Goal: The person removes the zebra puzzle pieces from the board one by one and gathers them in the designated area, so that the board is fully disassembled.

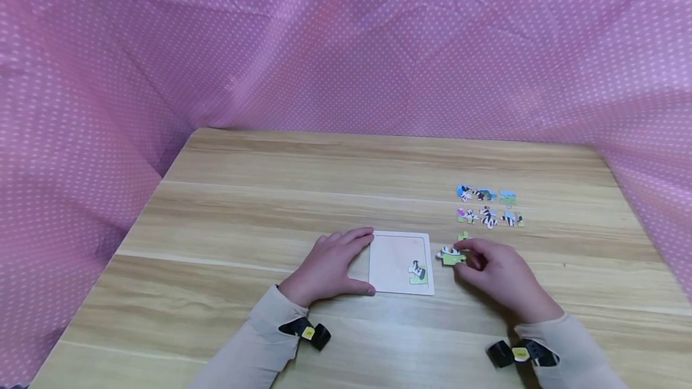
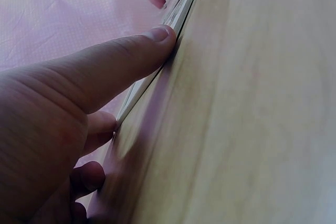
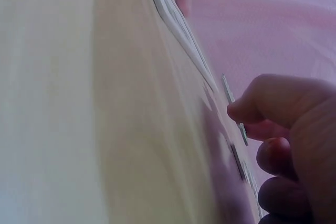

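A square white puzzle board lies on the table, with one puzzle piece showing a black-and-white animal on green in its lower right corner. My left hand spans the board's left side, its straight thumb at the near left corner and index fingertip at the far left corner. To the right of the board, my right hand pinches a green and black-and-white puzzle piece between thumb and index finger. That piece is held tilted just over the tabletop. Another green piece is partly hidden behind the right fingers.
Beyond the right hand, several loose puzzle pieces lie in two rows, a far row with blue and a nearer row with striped shapes. The wooden table ends at a pink dotted curtain.
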`<action>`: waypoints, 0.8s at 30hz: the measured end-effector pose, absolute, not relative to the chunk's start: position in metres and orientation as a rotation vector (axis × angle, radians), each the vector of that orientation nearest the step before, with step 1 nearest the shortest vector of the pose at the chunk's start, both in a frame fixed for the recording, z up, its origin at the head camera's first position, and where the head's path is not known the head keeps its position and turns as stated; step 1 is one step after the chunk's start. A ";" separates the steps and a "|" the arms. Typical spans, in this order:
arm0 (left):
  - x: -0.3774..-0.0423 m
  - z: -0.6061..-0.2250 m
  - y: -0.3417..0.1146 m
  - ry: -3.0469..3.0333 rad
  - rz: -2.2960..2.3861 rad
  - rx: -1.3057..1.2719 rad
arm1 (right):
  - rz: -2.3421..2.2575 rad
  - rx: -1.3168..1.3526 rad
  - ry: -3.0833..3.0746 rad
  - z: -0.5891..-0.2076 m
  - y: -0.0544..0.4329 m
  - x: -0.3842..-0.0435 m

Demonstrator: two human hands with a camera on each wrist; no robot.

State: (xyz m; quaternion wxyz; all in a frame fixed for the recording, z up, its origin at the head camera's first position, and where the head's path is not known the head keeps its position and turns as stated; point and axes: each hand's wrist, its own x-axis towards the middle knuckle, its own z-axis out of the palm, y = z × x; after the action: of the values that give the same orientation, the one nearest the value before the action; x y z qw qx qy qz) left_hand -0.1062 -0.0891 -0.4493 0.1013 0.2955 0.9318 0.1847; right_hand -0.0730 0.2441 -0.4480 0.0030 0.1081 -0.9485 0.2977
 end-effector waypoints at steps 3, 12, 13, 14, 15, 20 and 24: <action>-0.105 -0.450 -0.087 2.754 0.543 0.862 | 0.918 0.297 -2.980 -0.448 0.256 -0.074; -0.101 -0.450 -0.083 2.757 0.562 0.843 | 0.881 0.255 -2.960 -0.449 0.290 -0.078; -0.100 -0.450 -0.082 2.759 0.562 0.843 | 0.873 0.247 -2.960 -0.449 0.294 -0.078; -0.100 -0.450 -0.082 2.761 0.561 0.843 | 0.866 0.241 -2.958 -0.449 0.298 -0.079; -0.099 -0.450 -0.081 2.762 0.561 0.842 | 0.860 0.232 -2.962 -0.449 0.301 -0.079; -0.097 -0.450 -0.079 2.773 0.556 0.840 | 0.831 0.197 -2.975 -0.449 0.314 -0.081; -0.096 -0.449 -0.078 2.775 0.556 0.827 | 0.805 0.181 -2.995 -0.449 0.319 -0.083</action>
State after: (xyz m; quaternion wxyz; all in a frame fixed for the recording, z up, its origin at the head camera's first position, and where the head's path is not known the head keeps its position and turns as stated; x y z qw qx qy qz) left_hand -0.0957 -0.0776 -0.4491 0.0964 0.2791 0.9368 0.1875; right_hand -0.0827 0.3191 -0.4490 0.0173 0.0581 -0.9639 0.2591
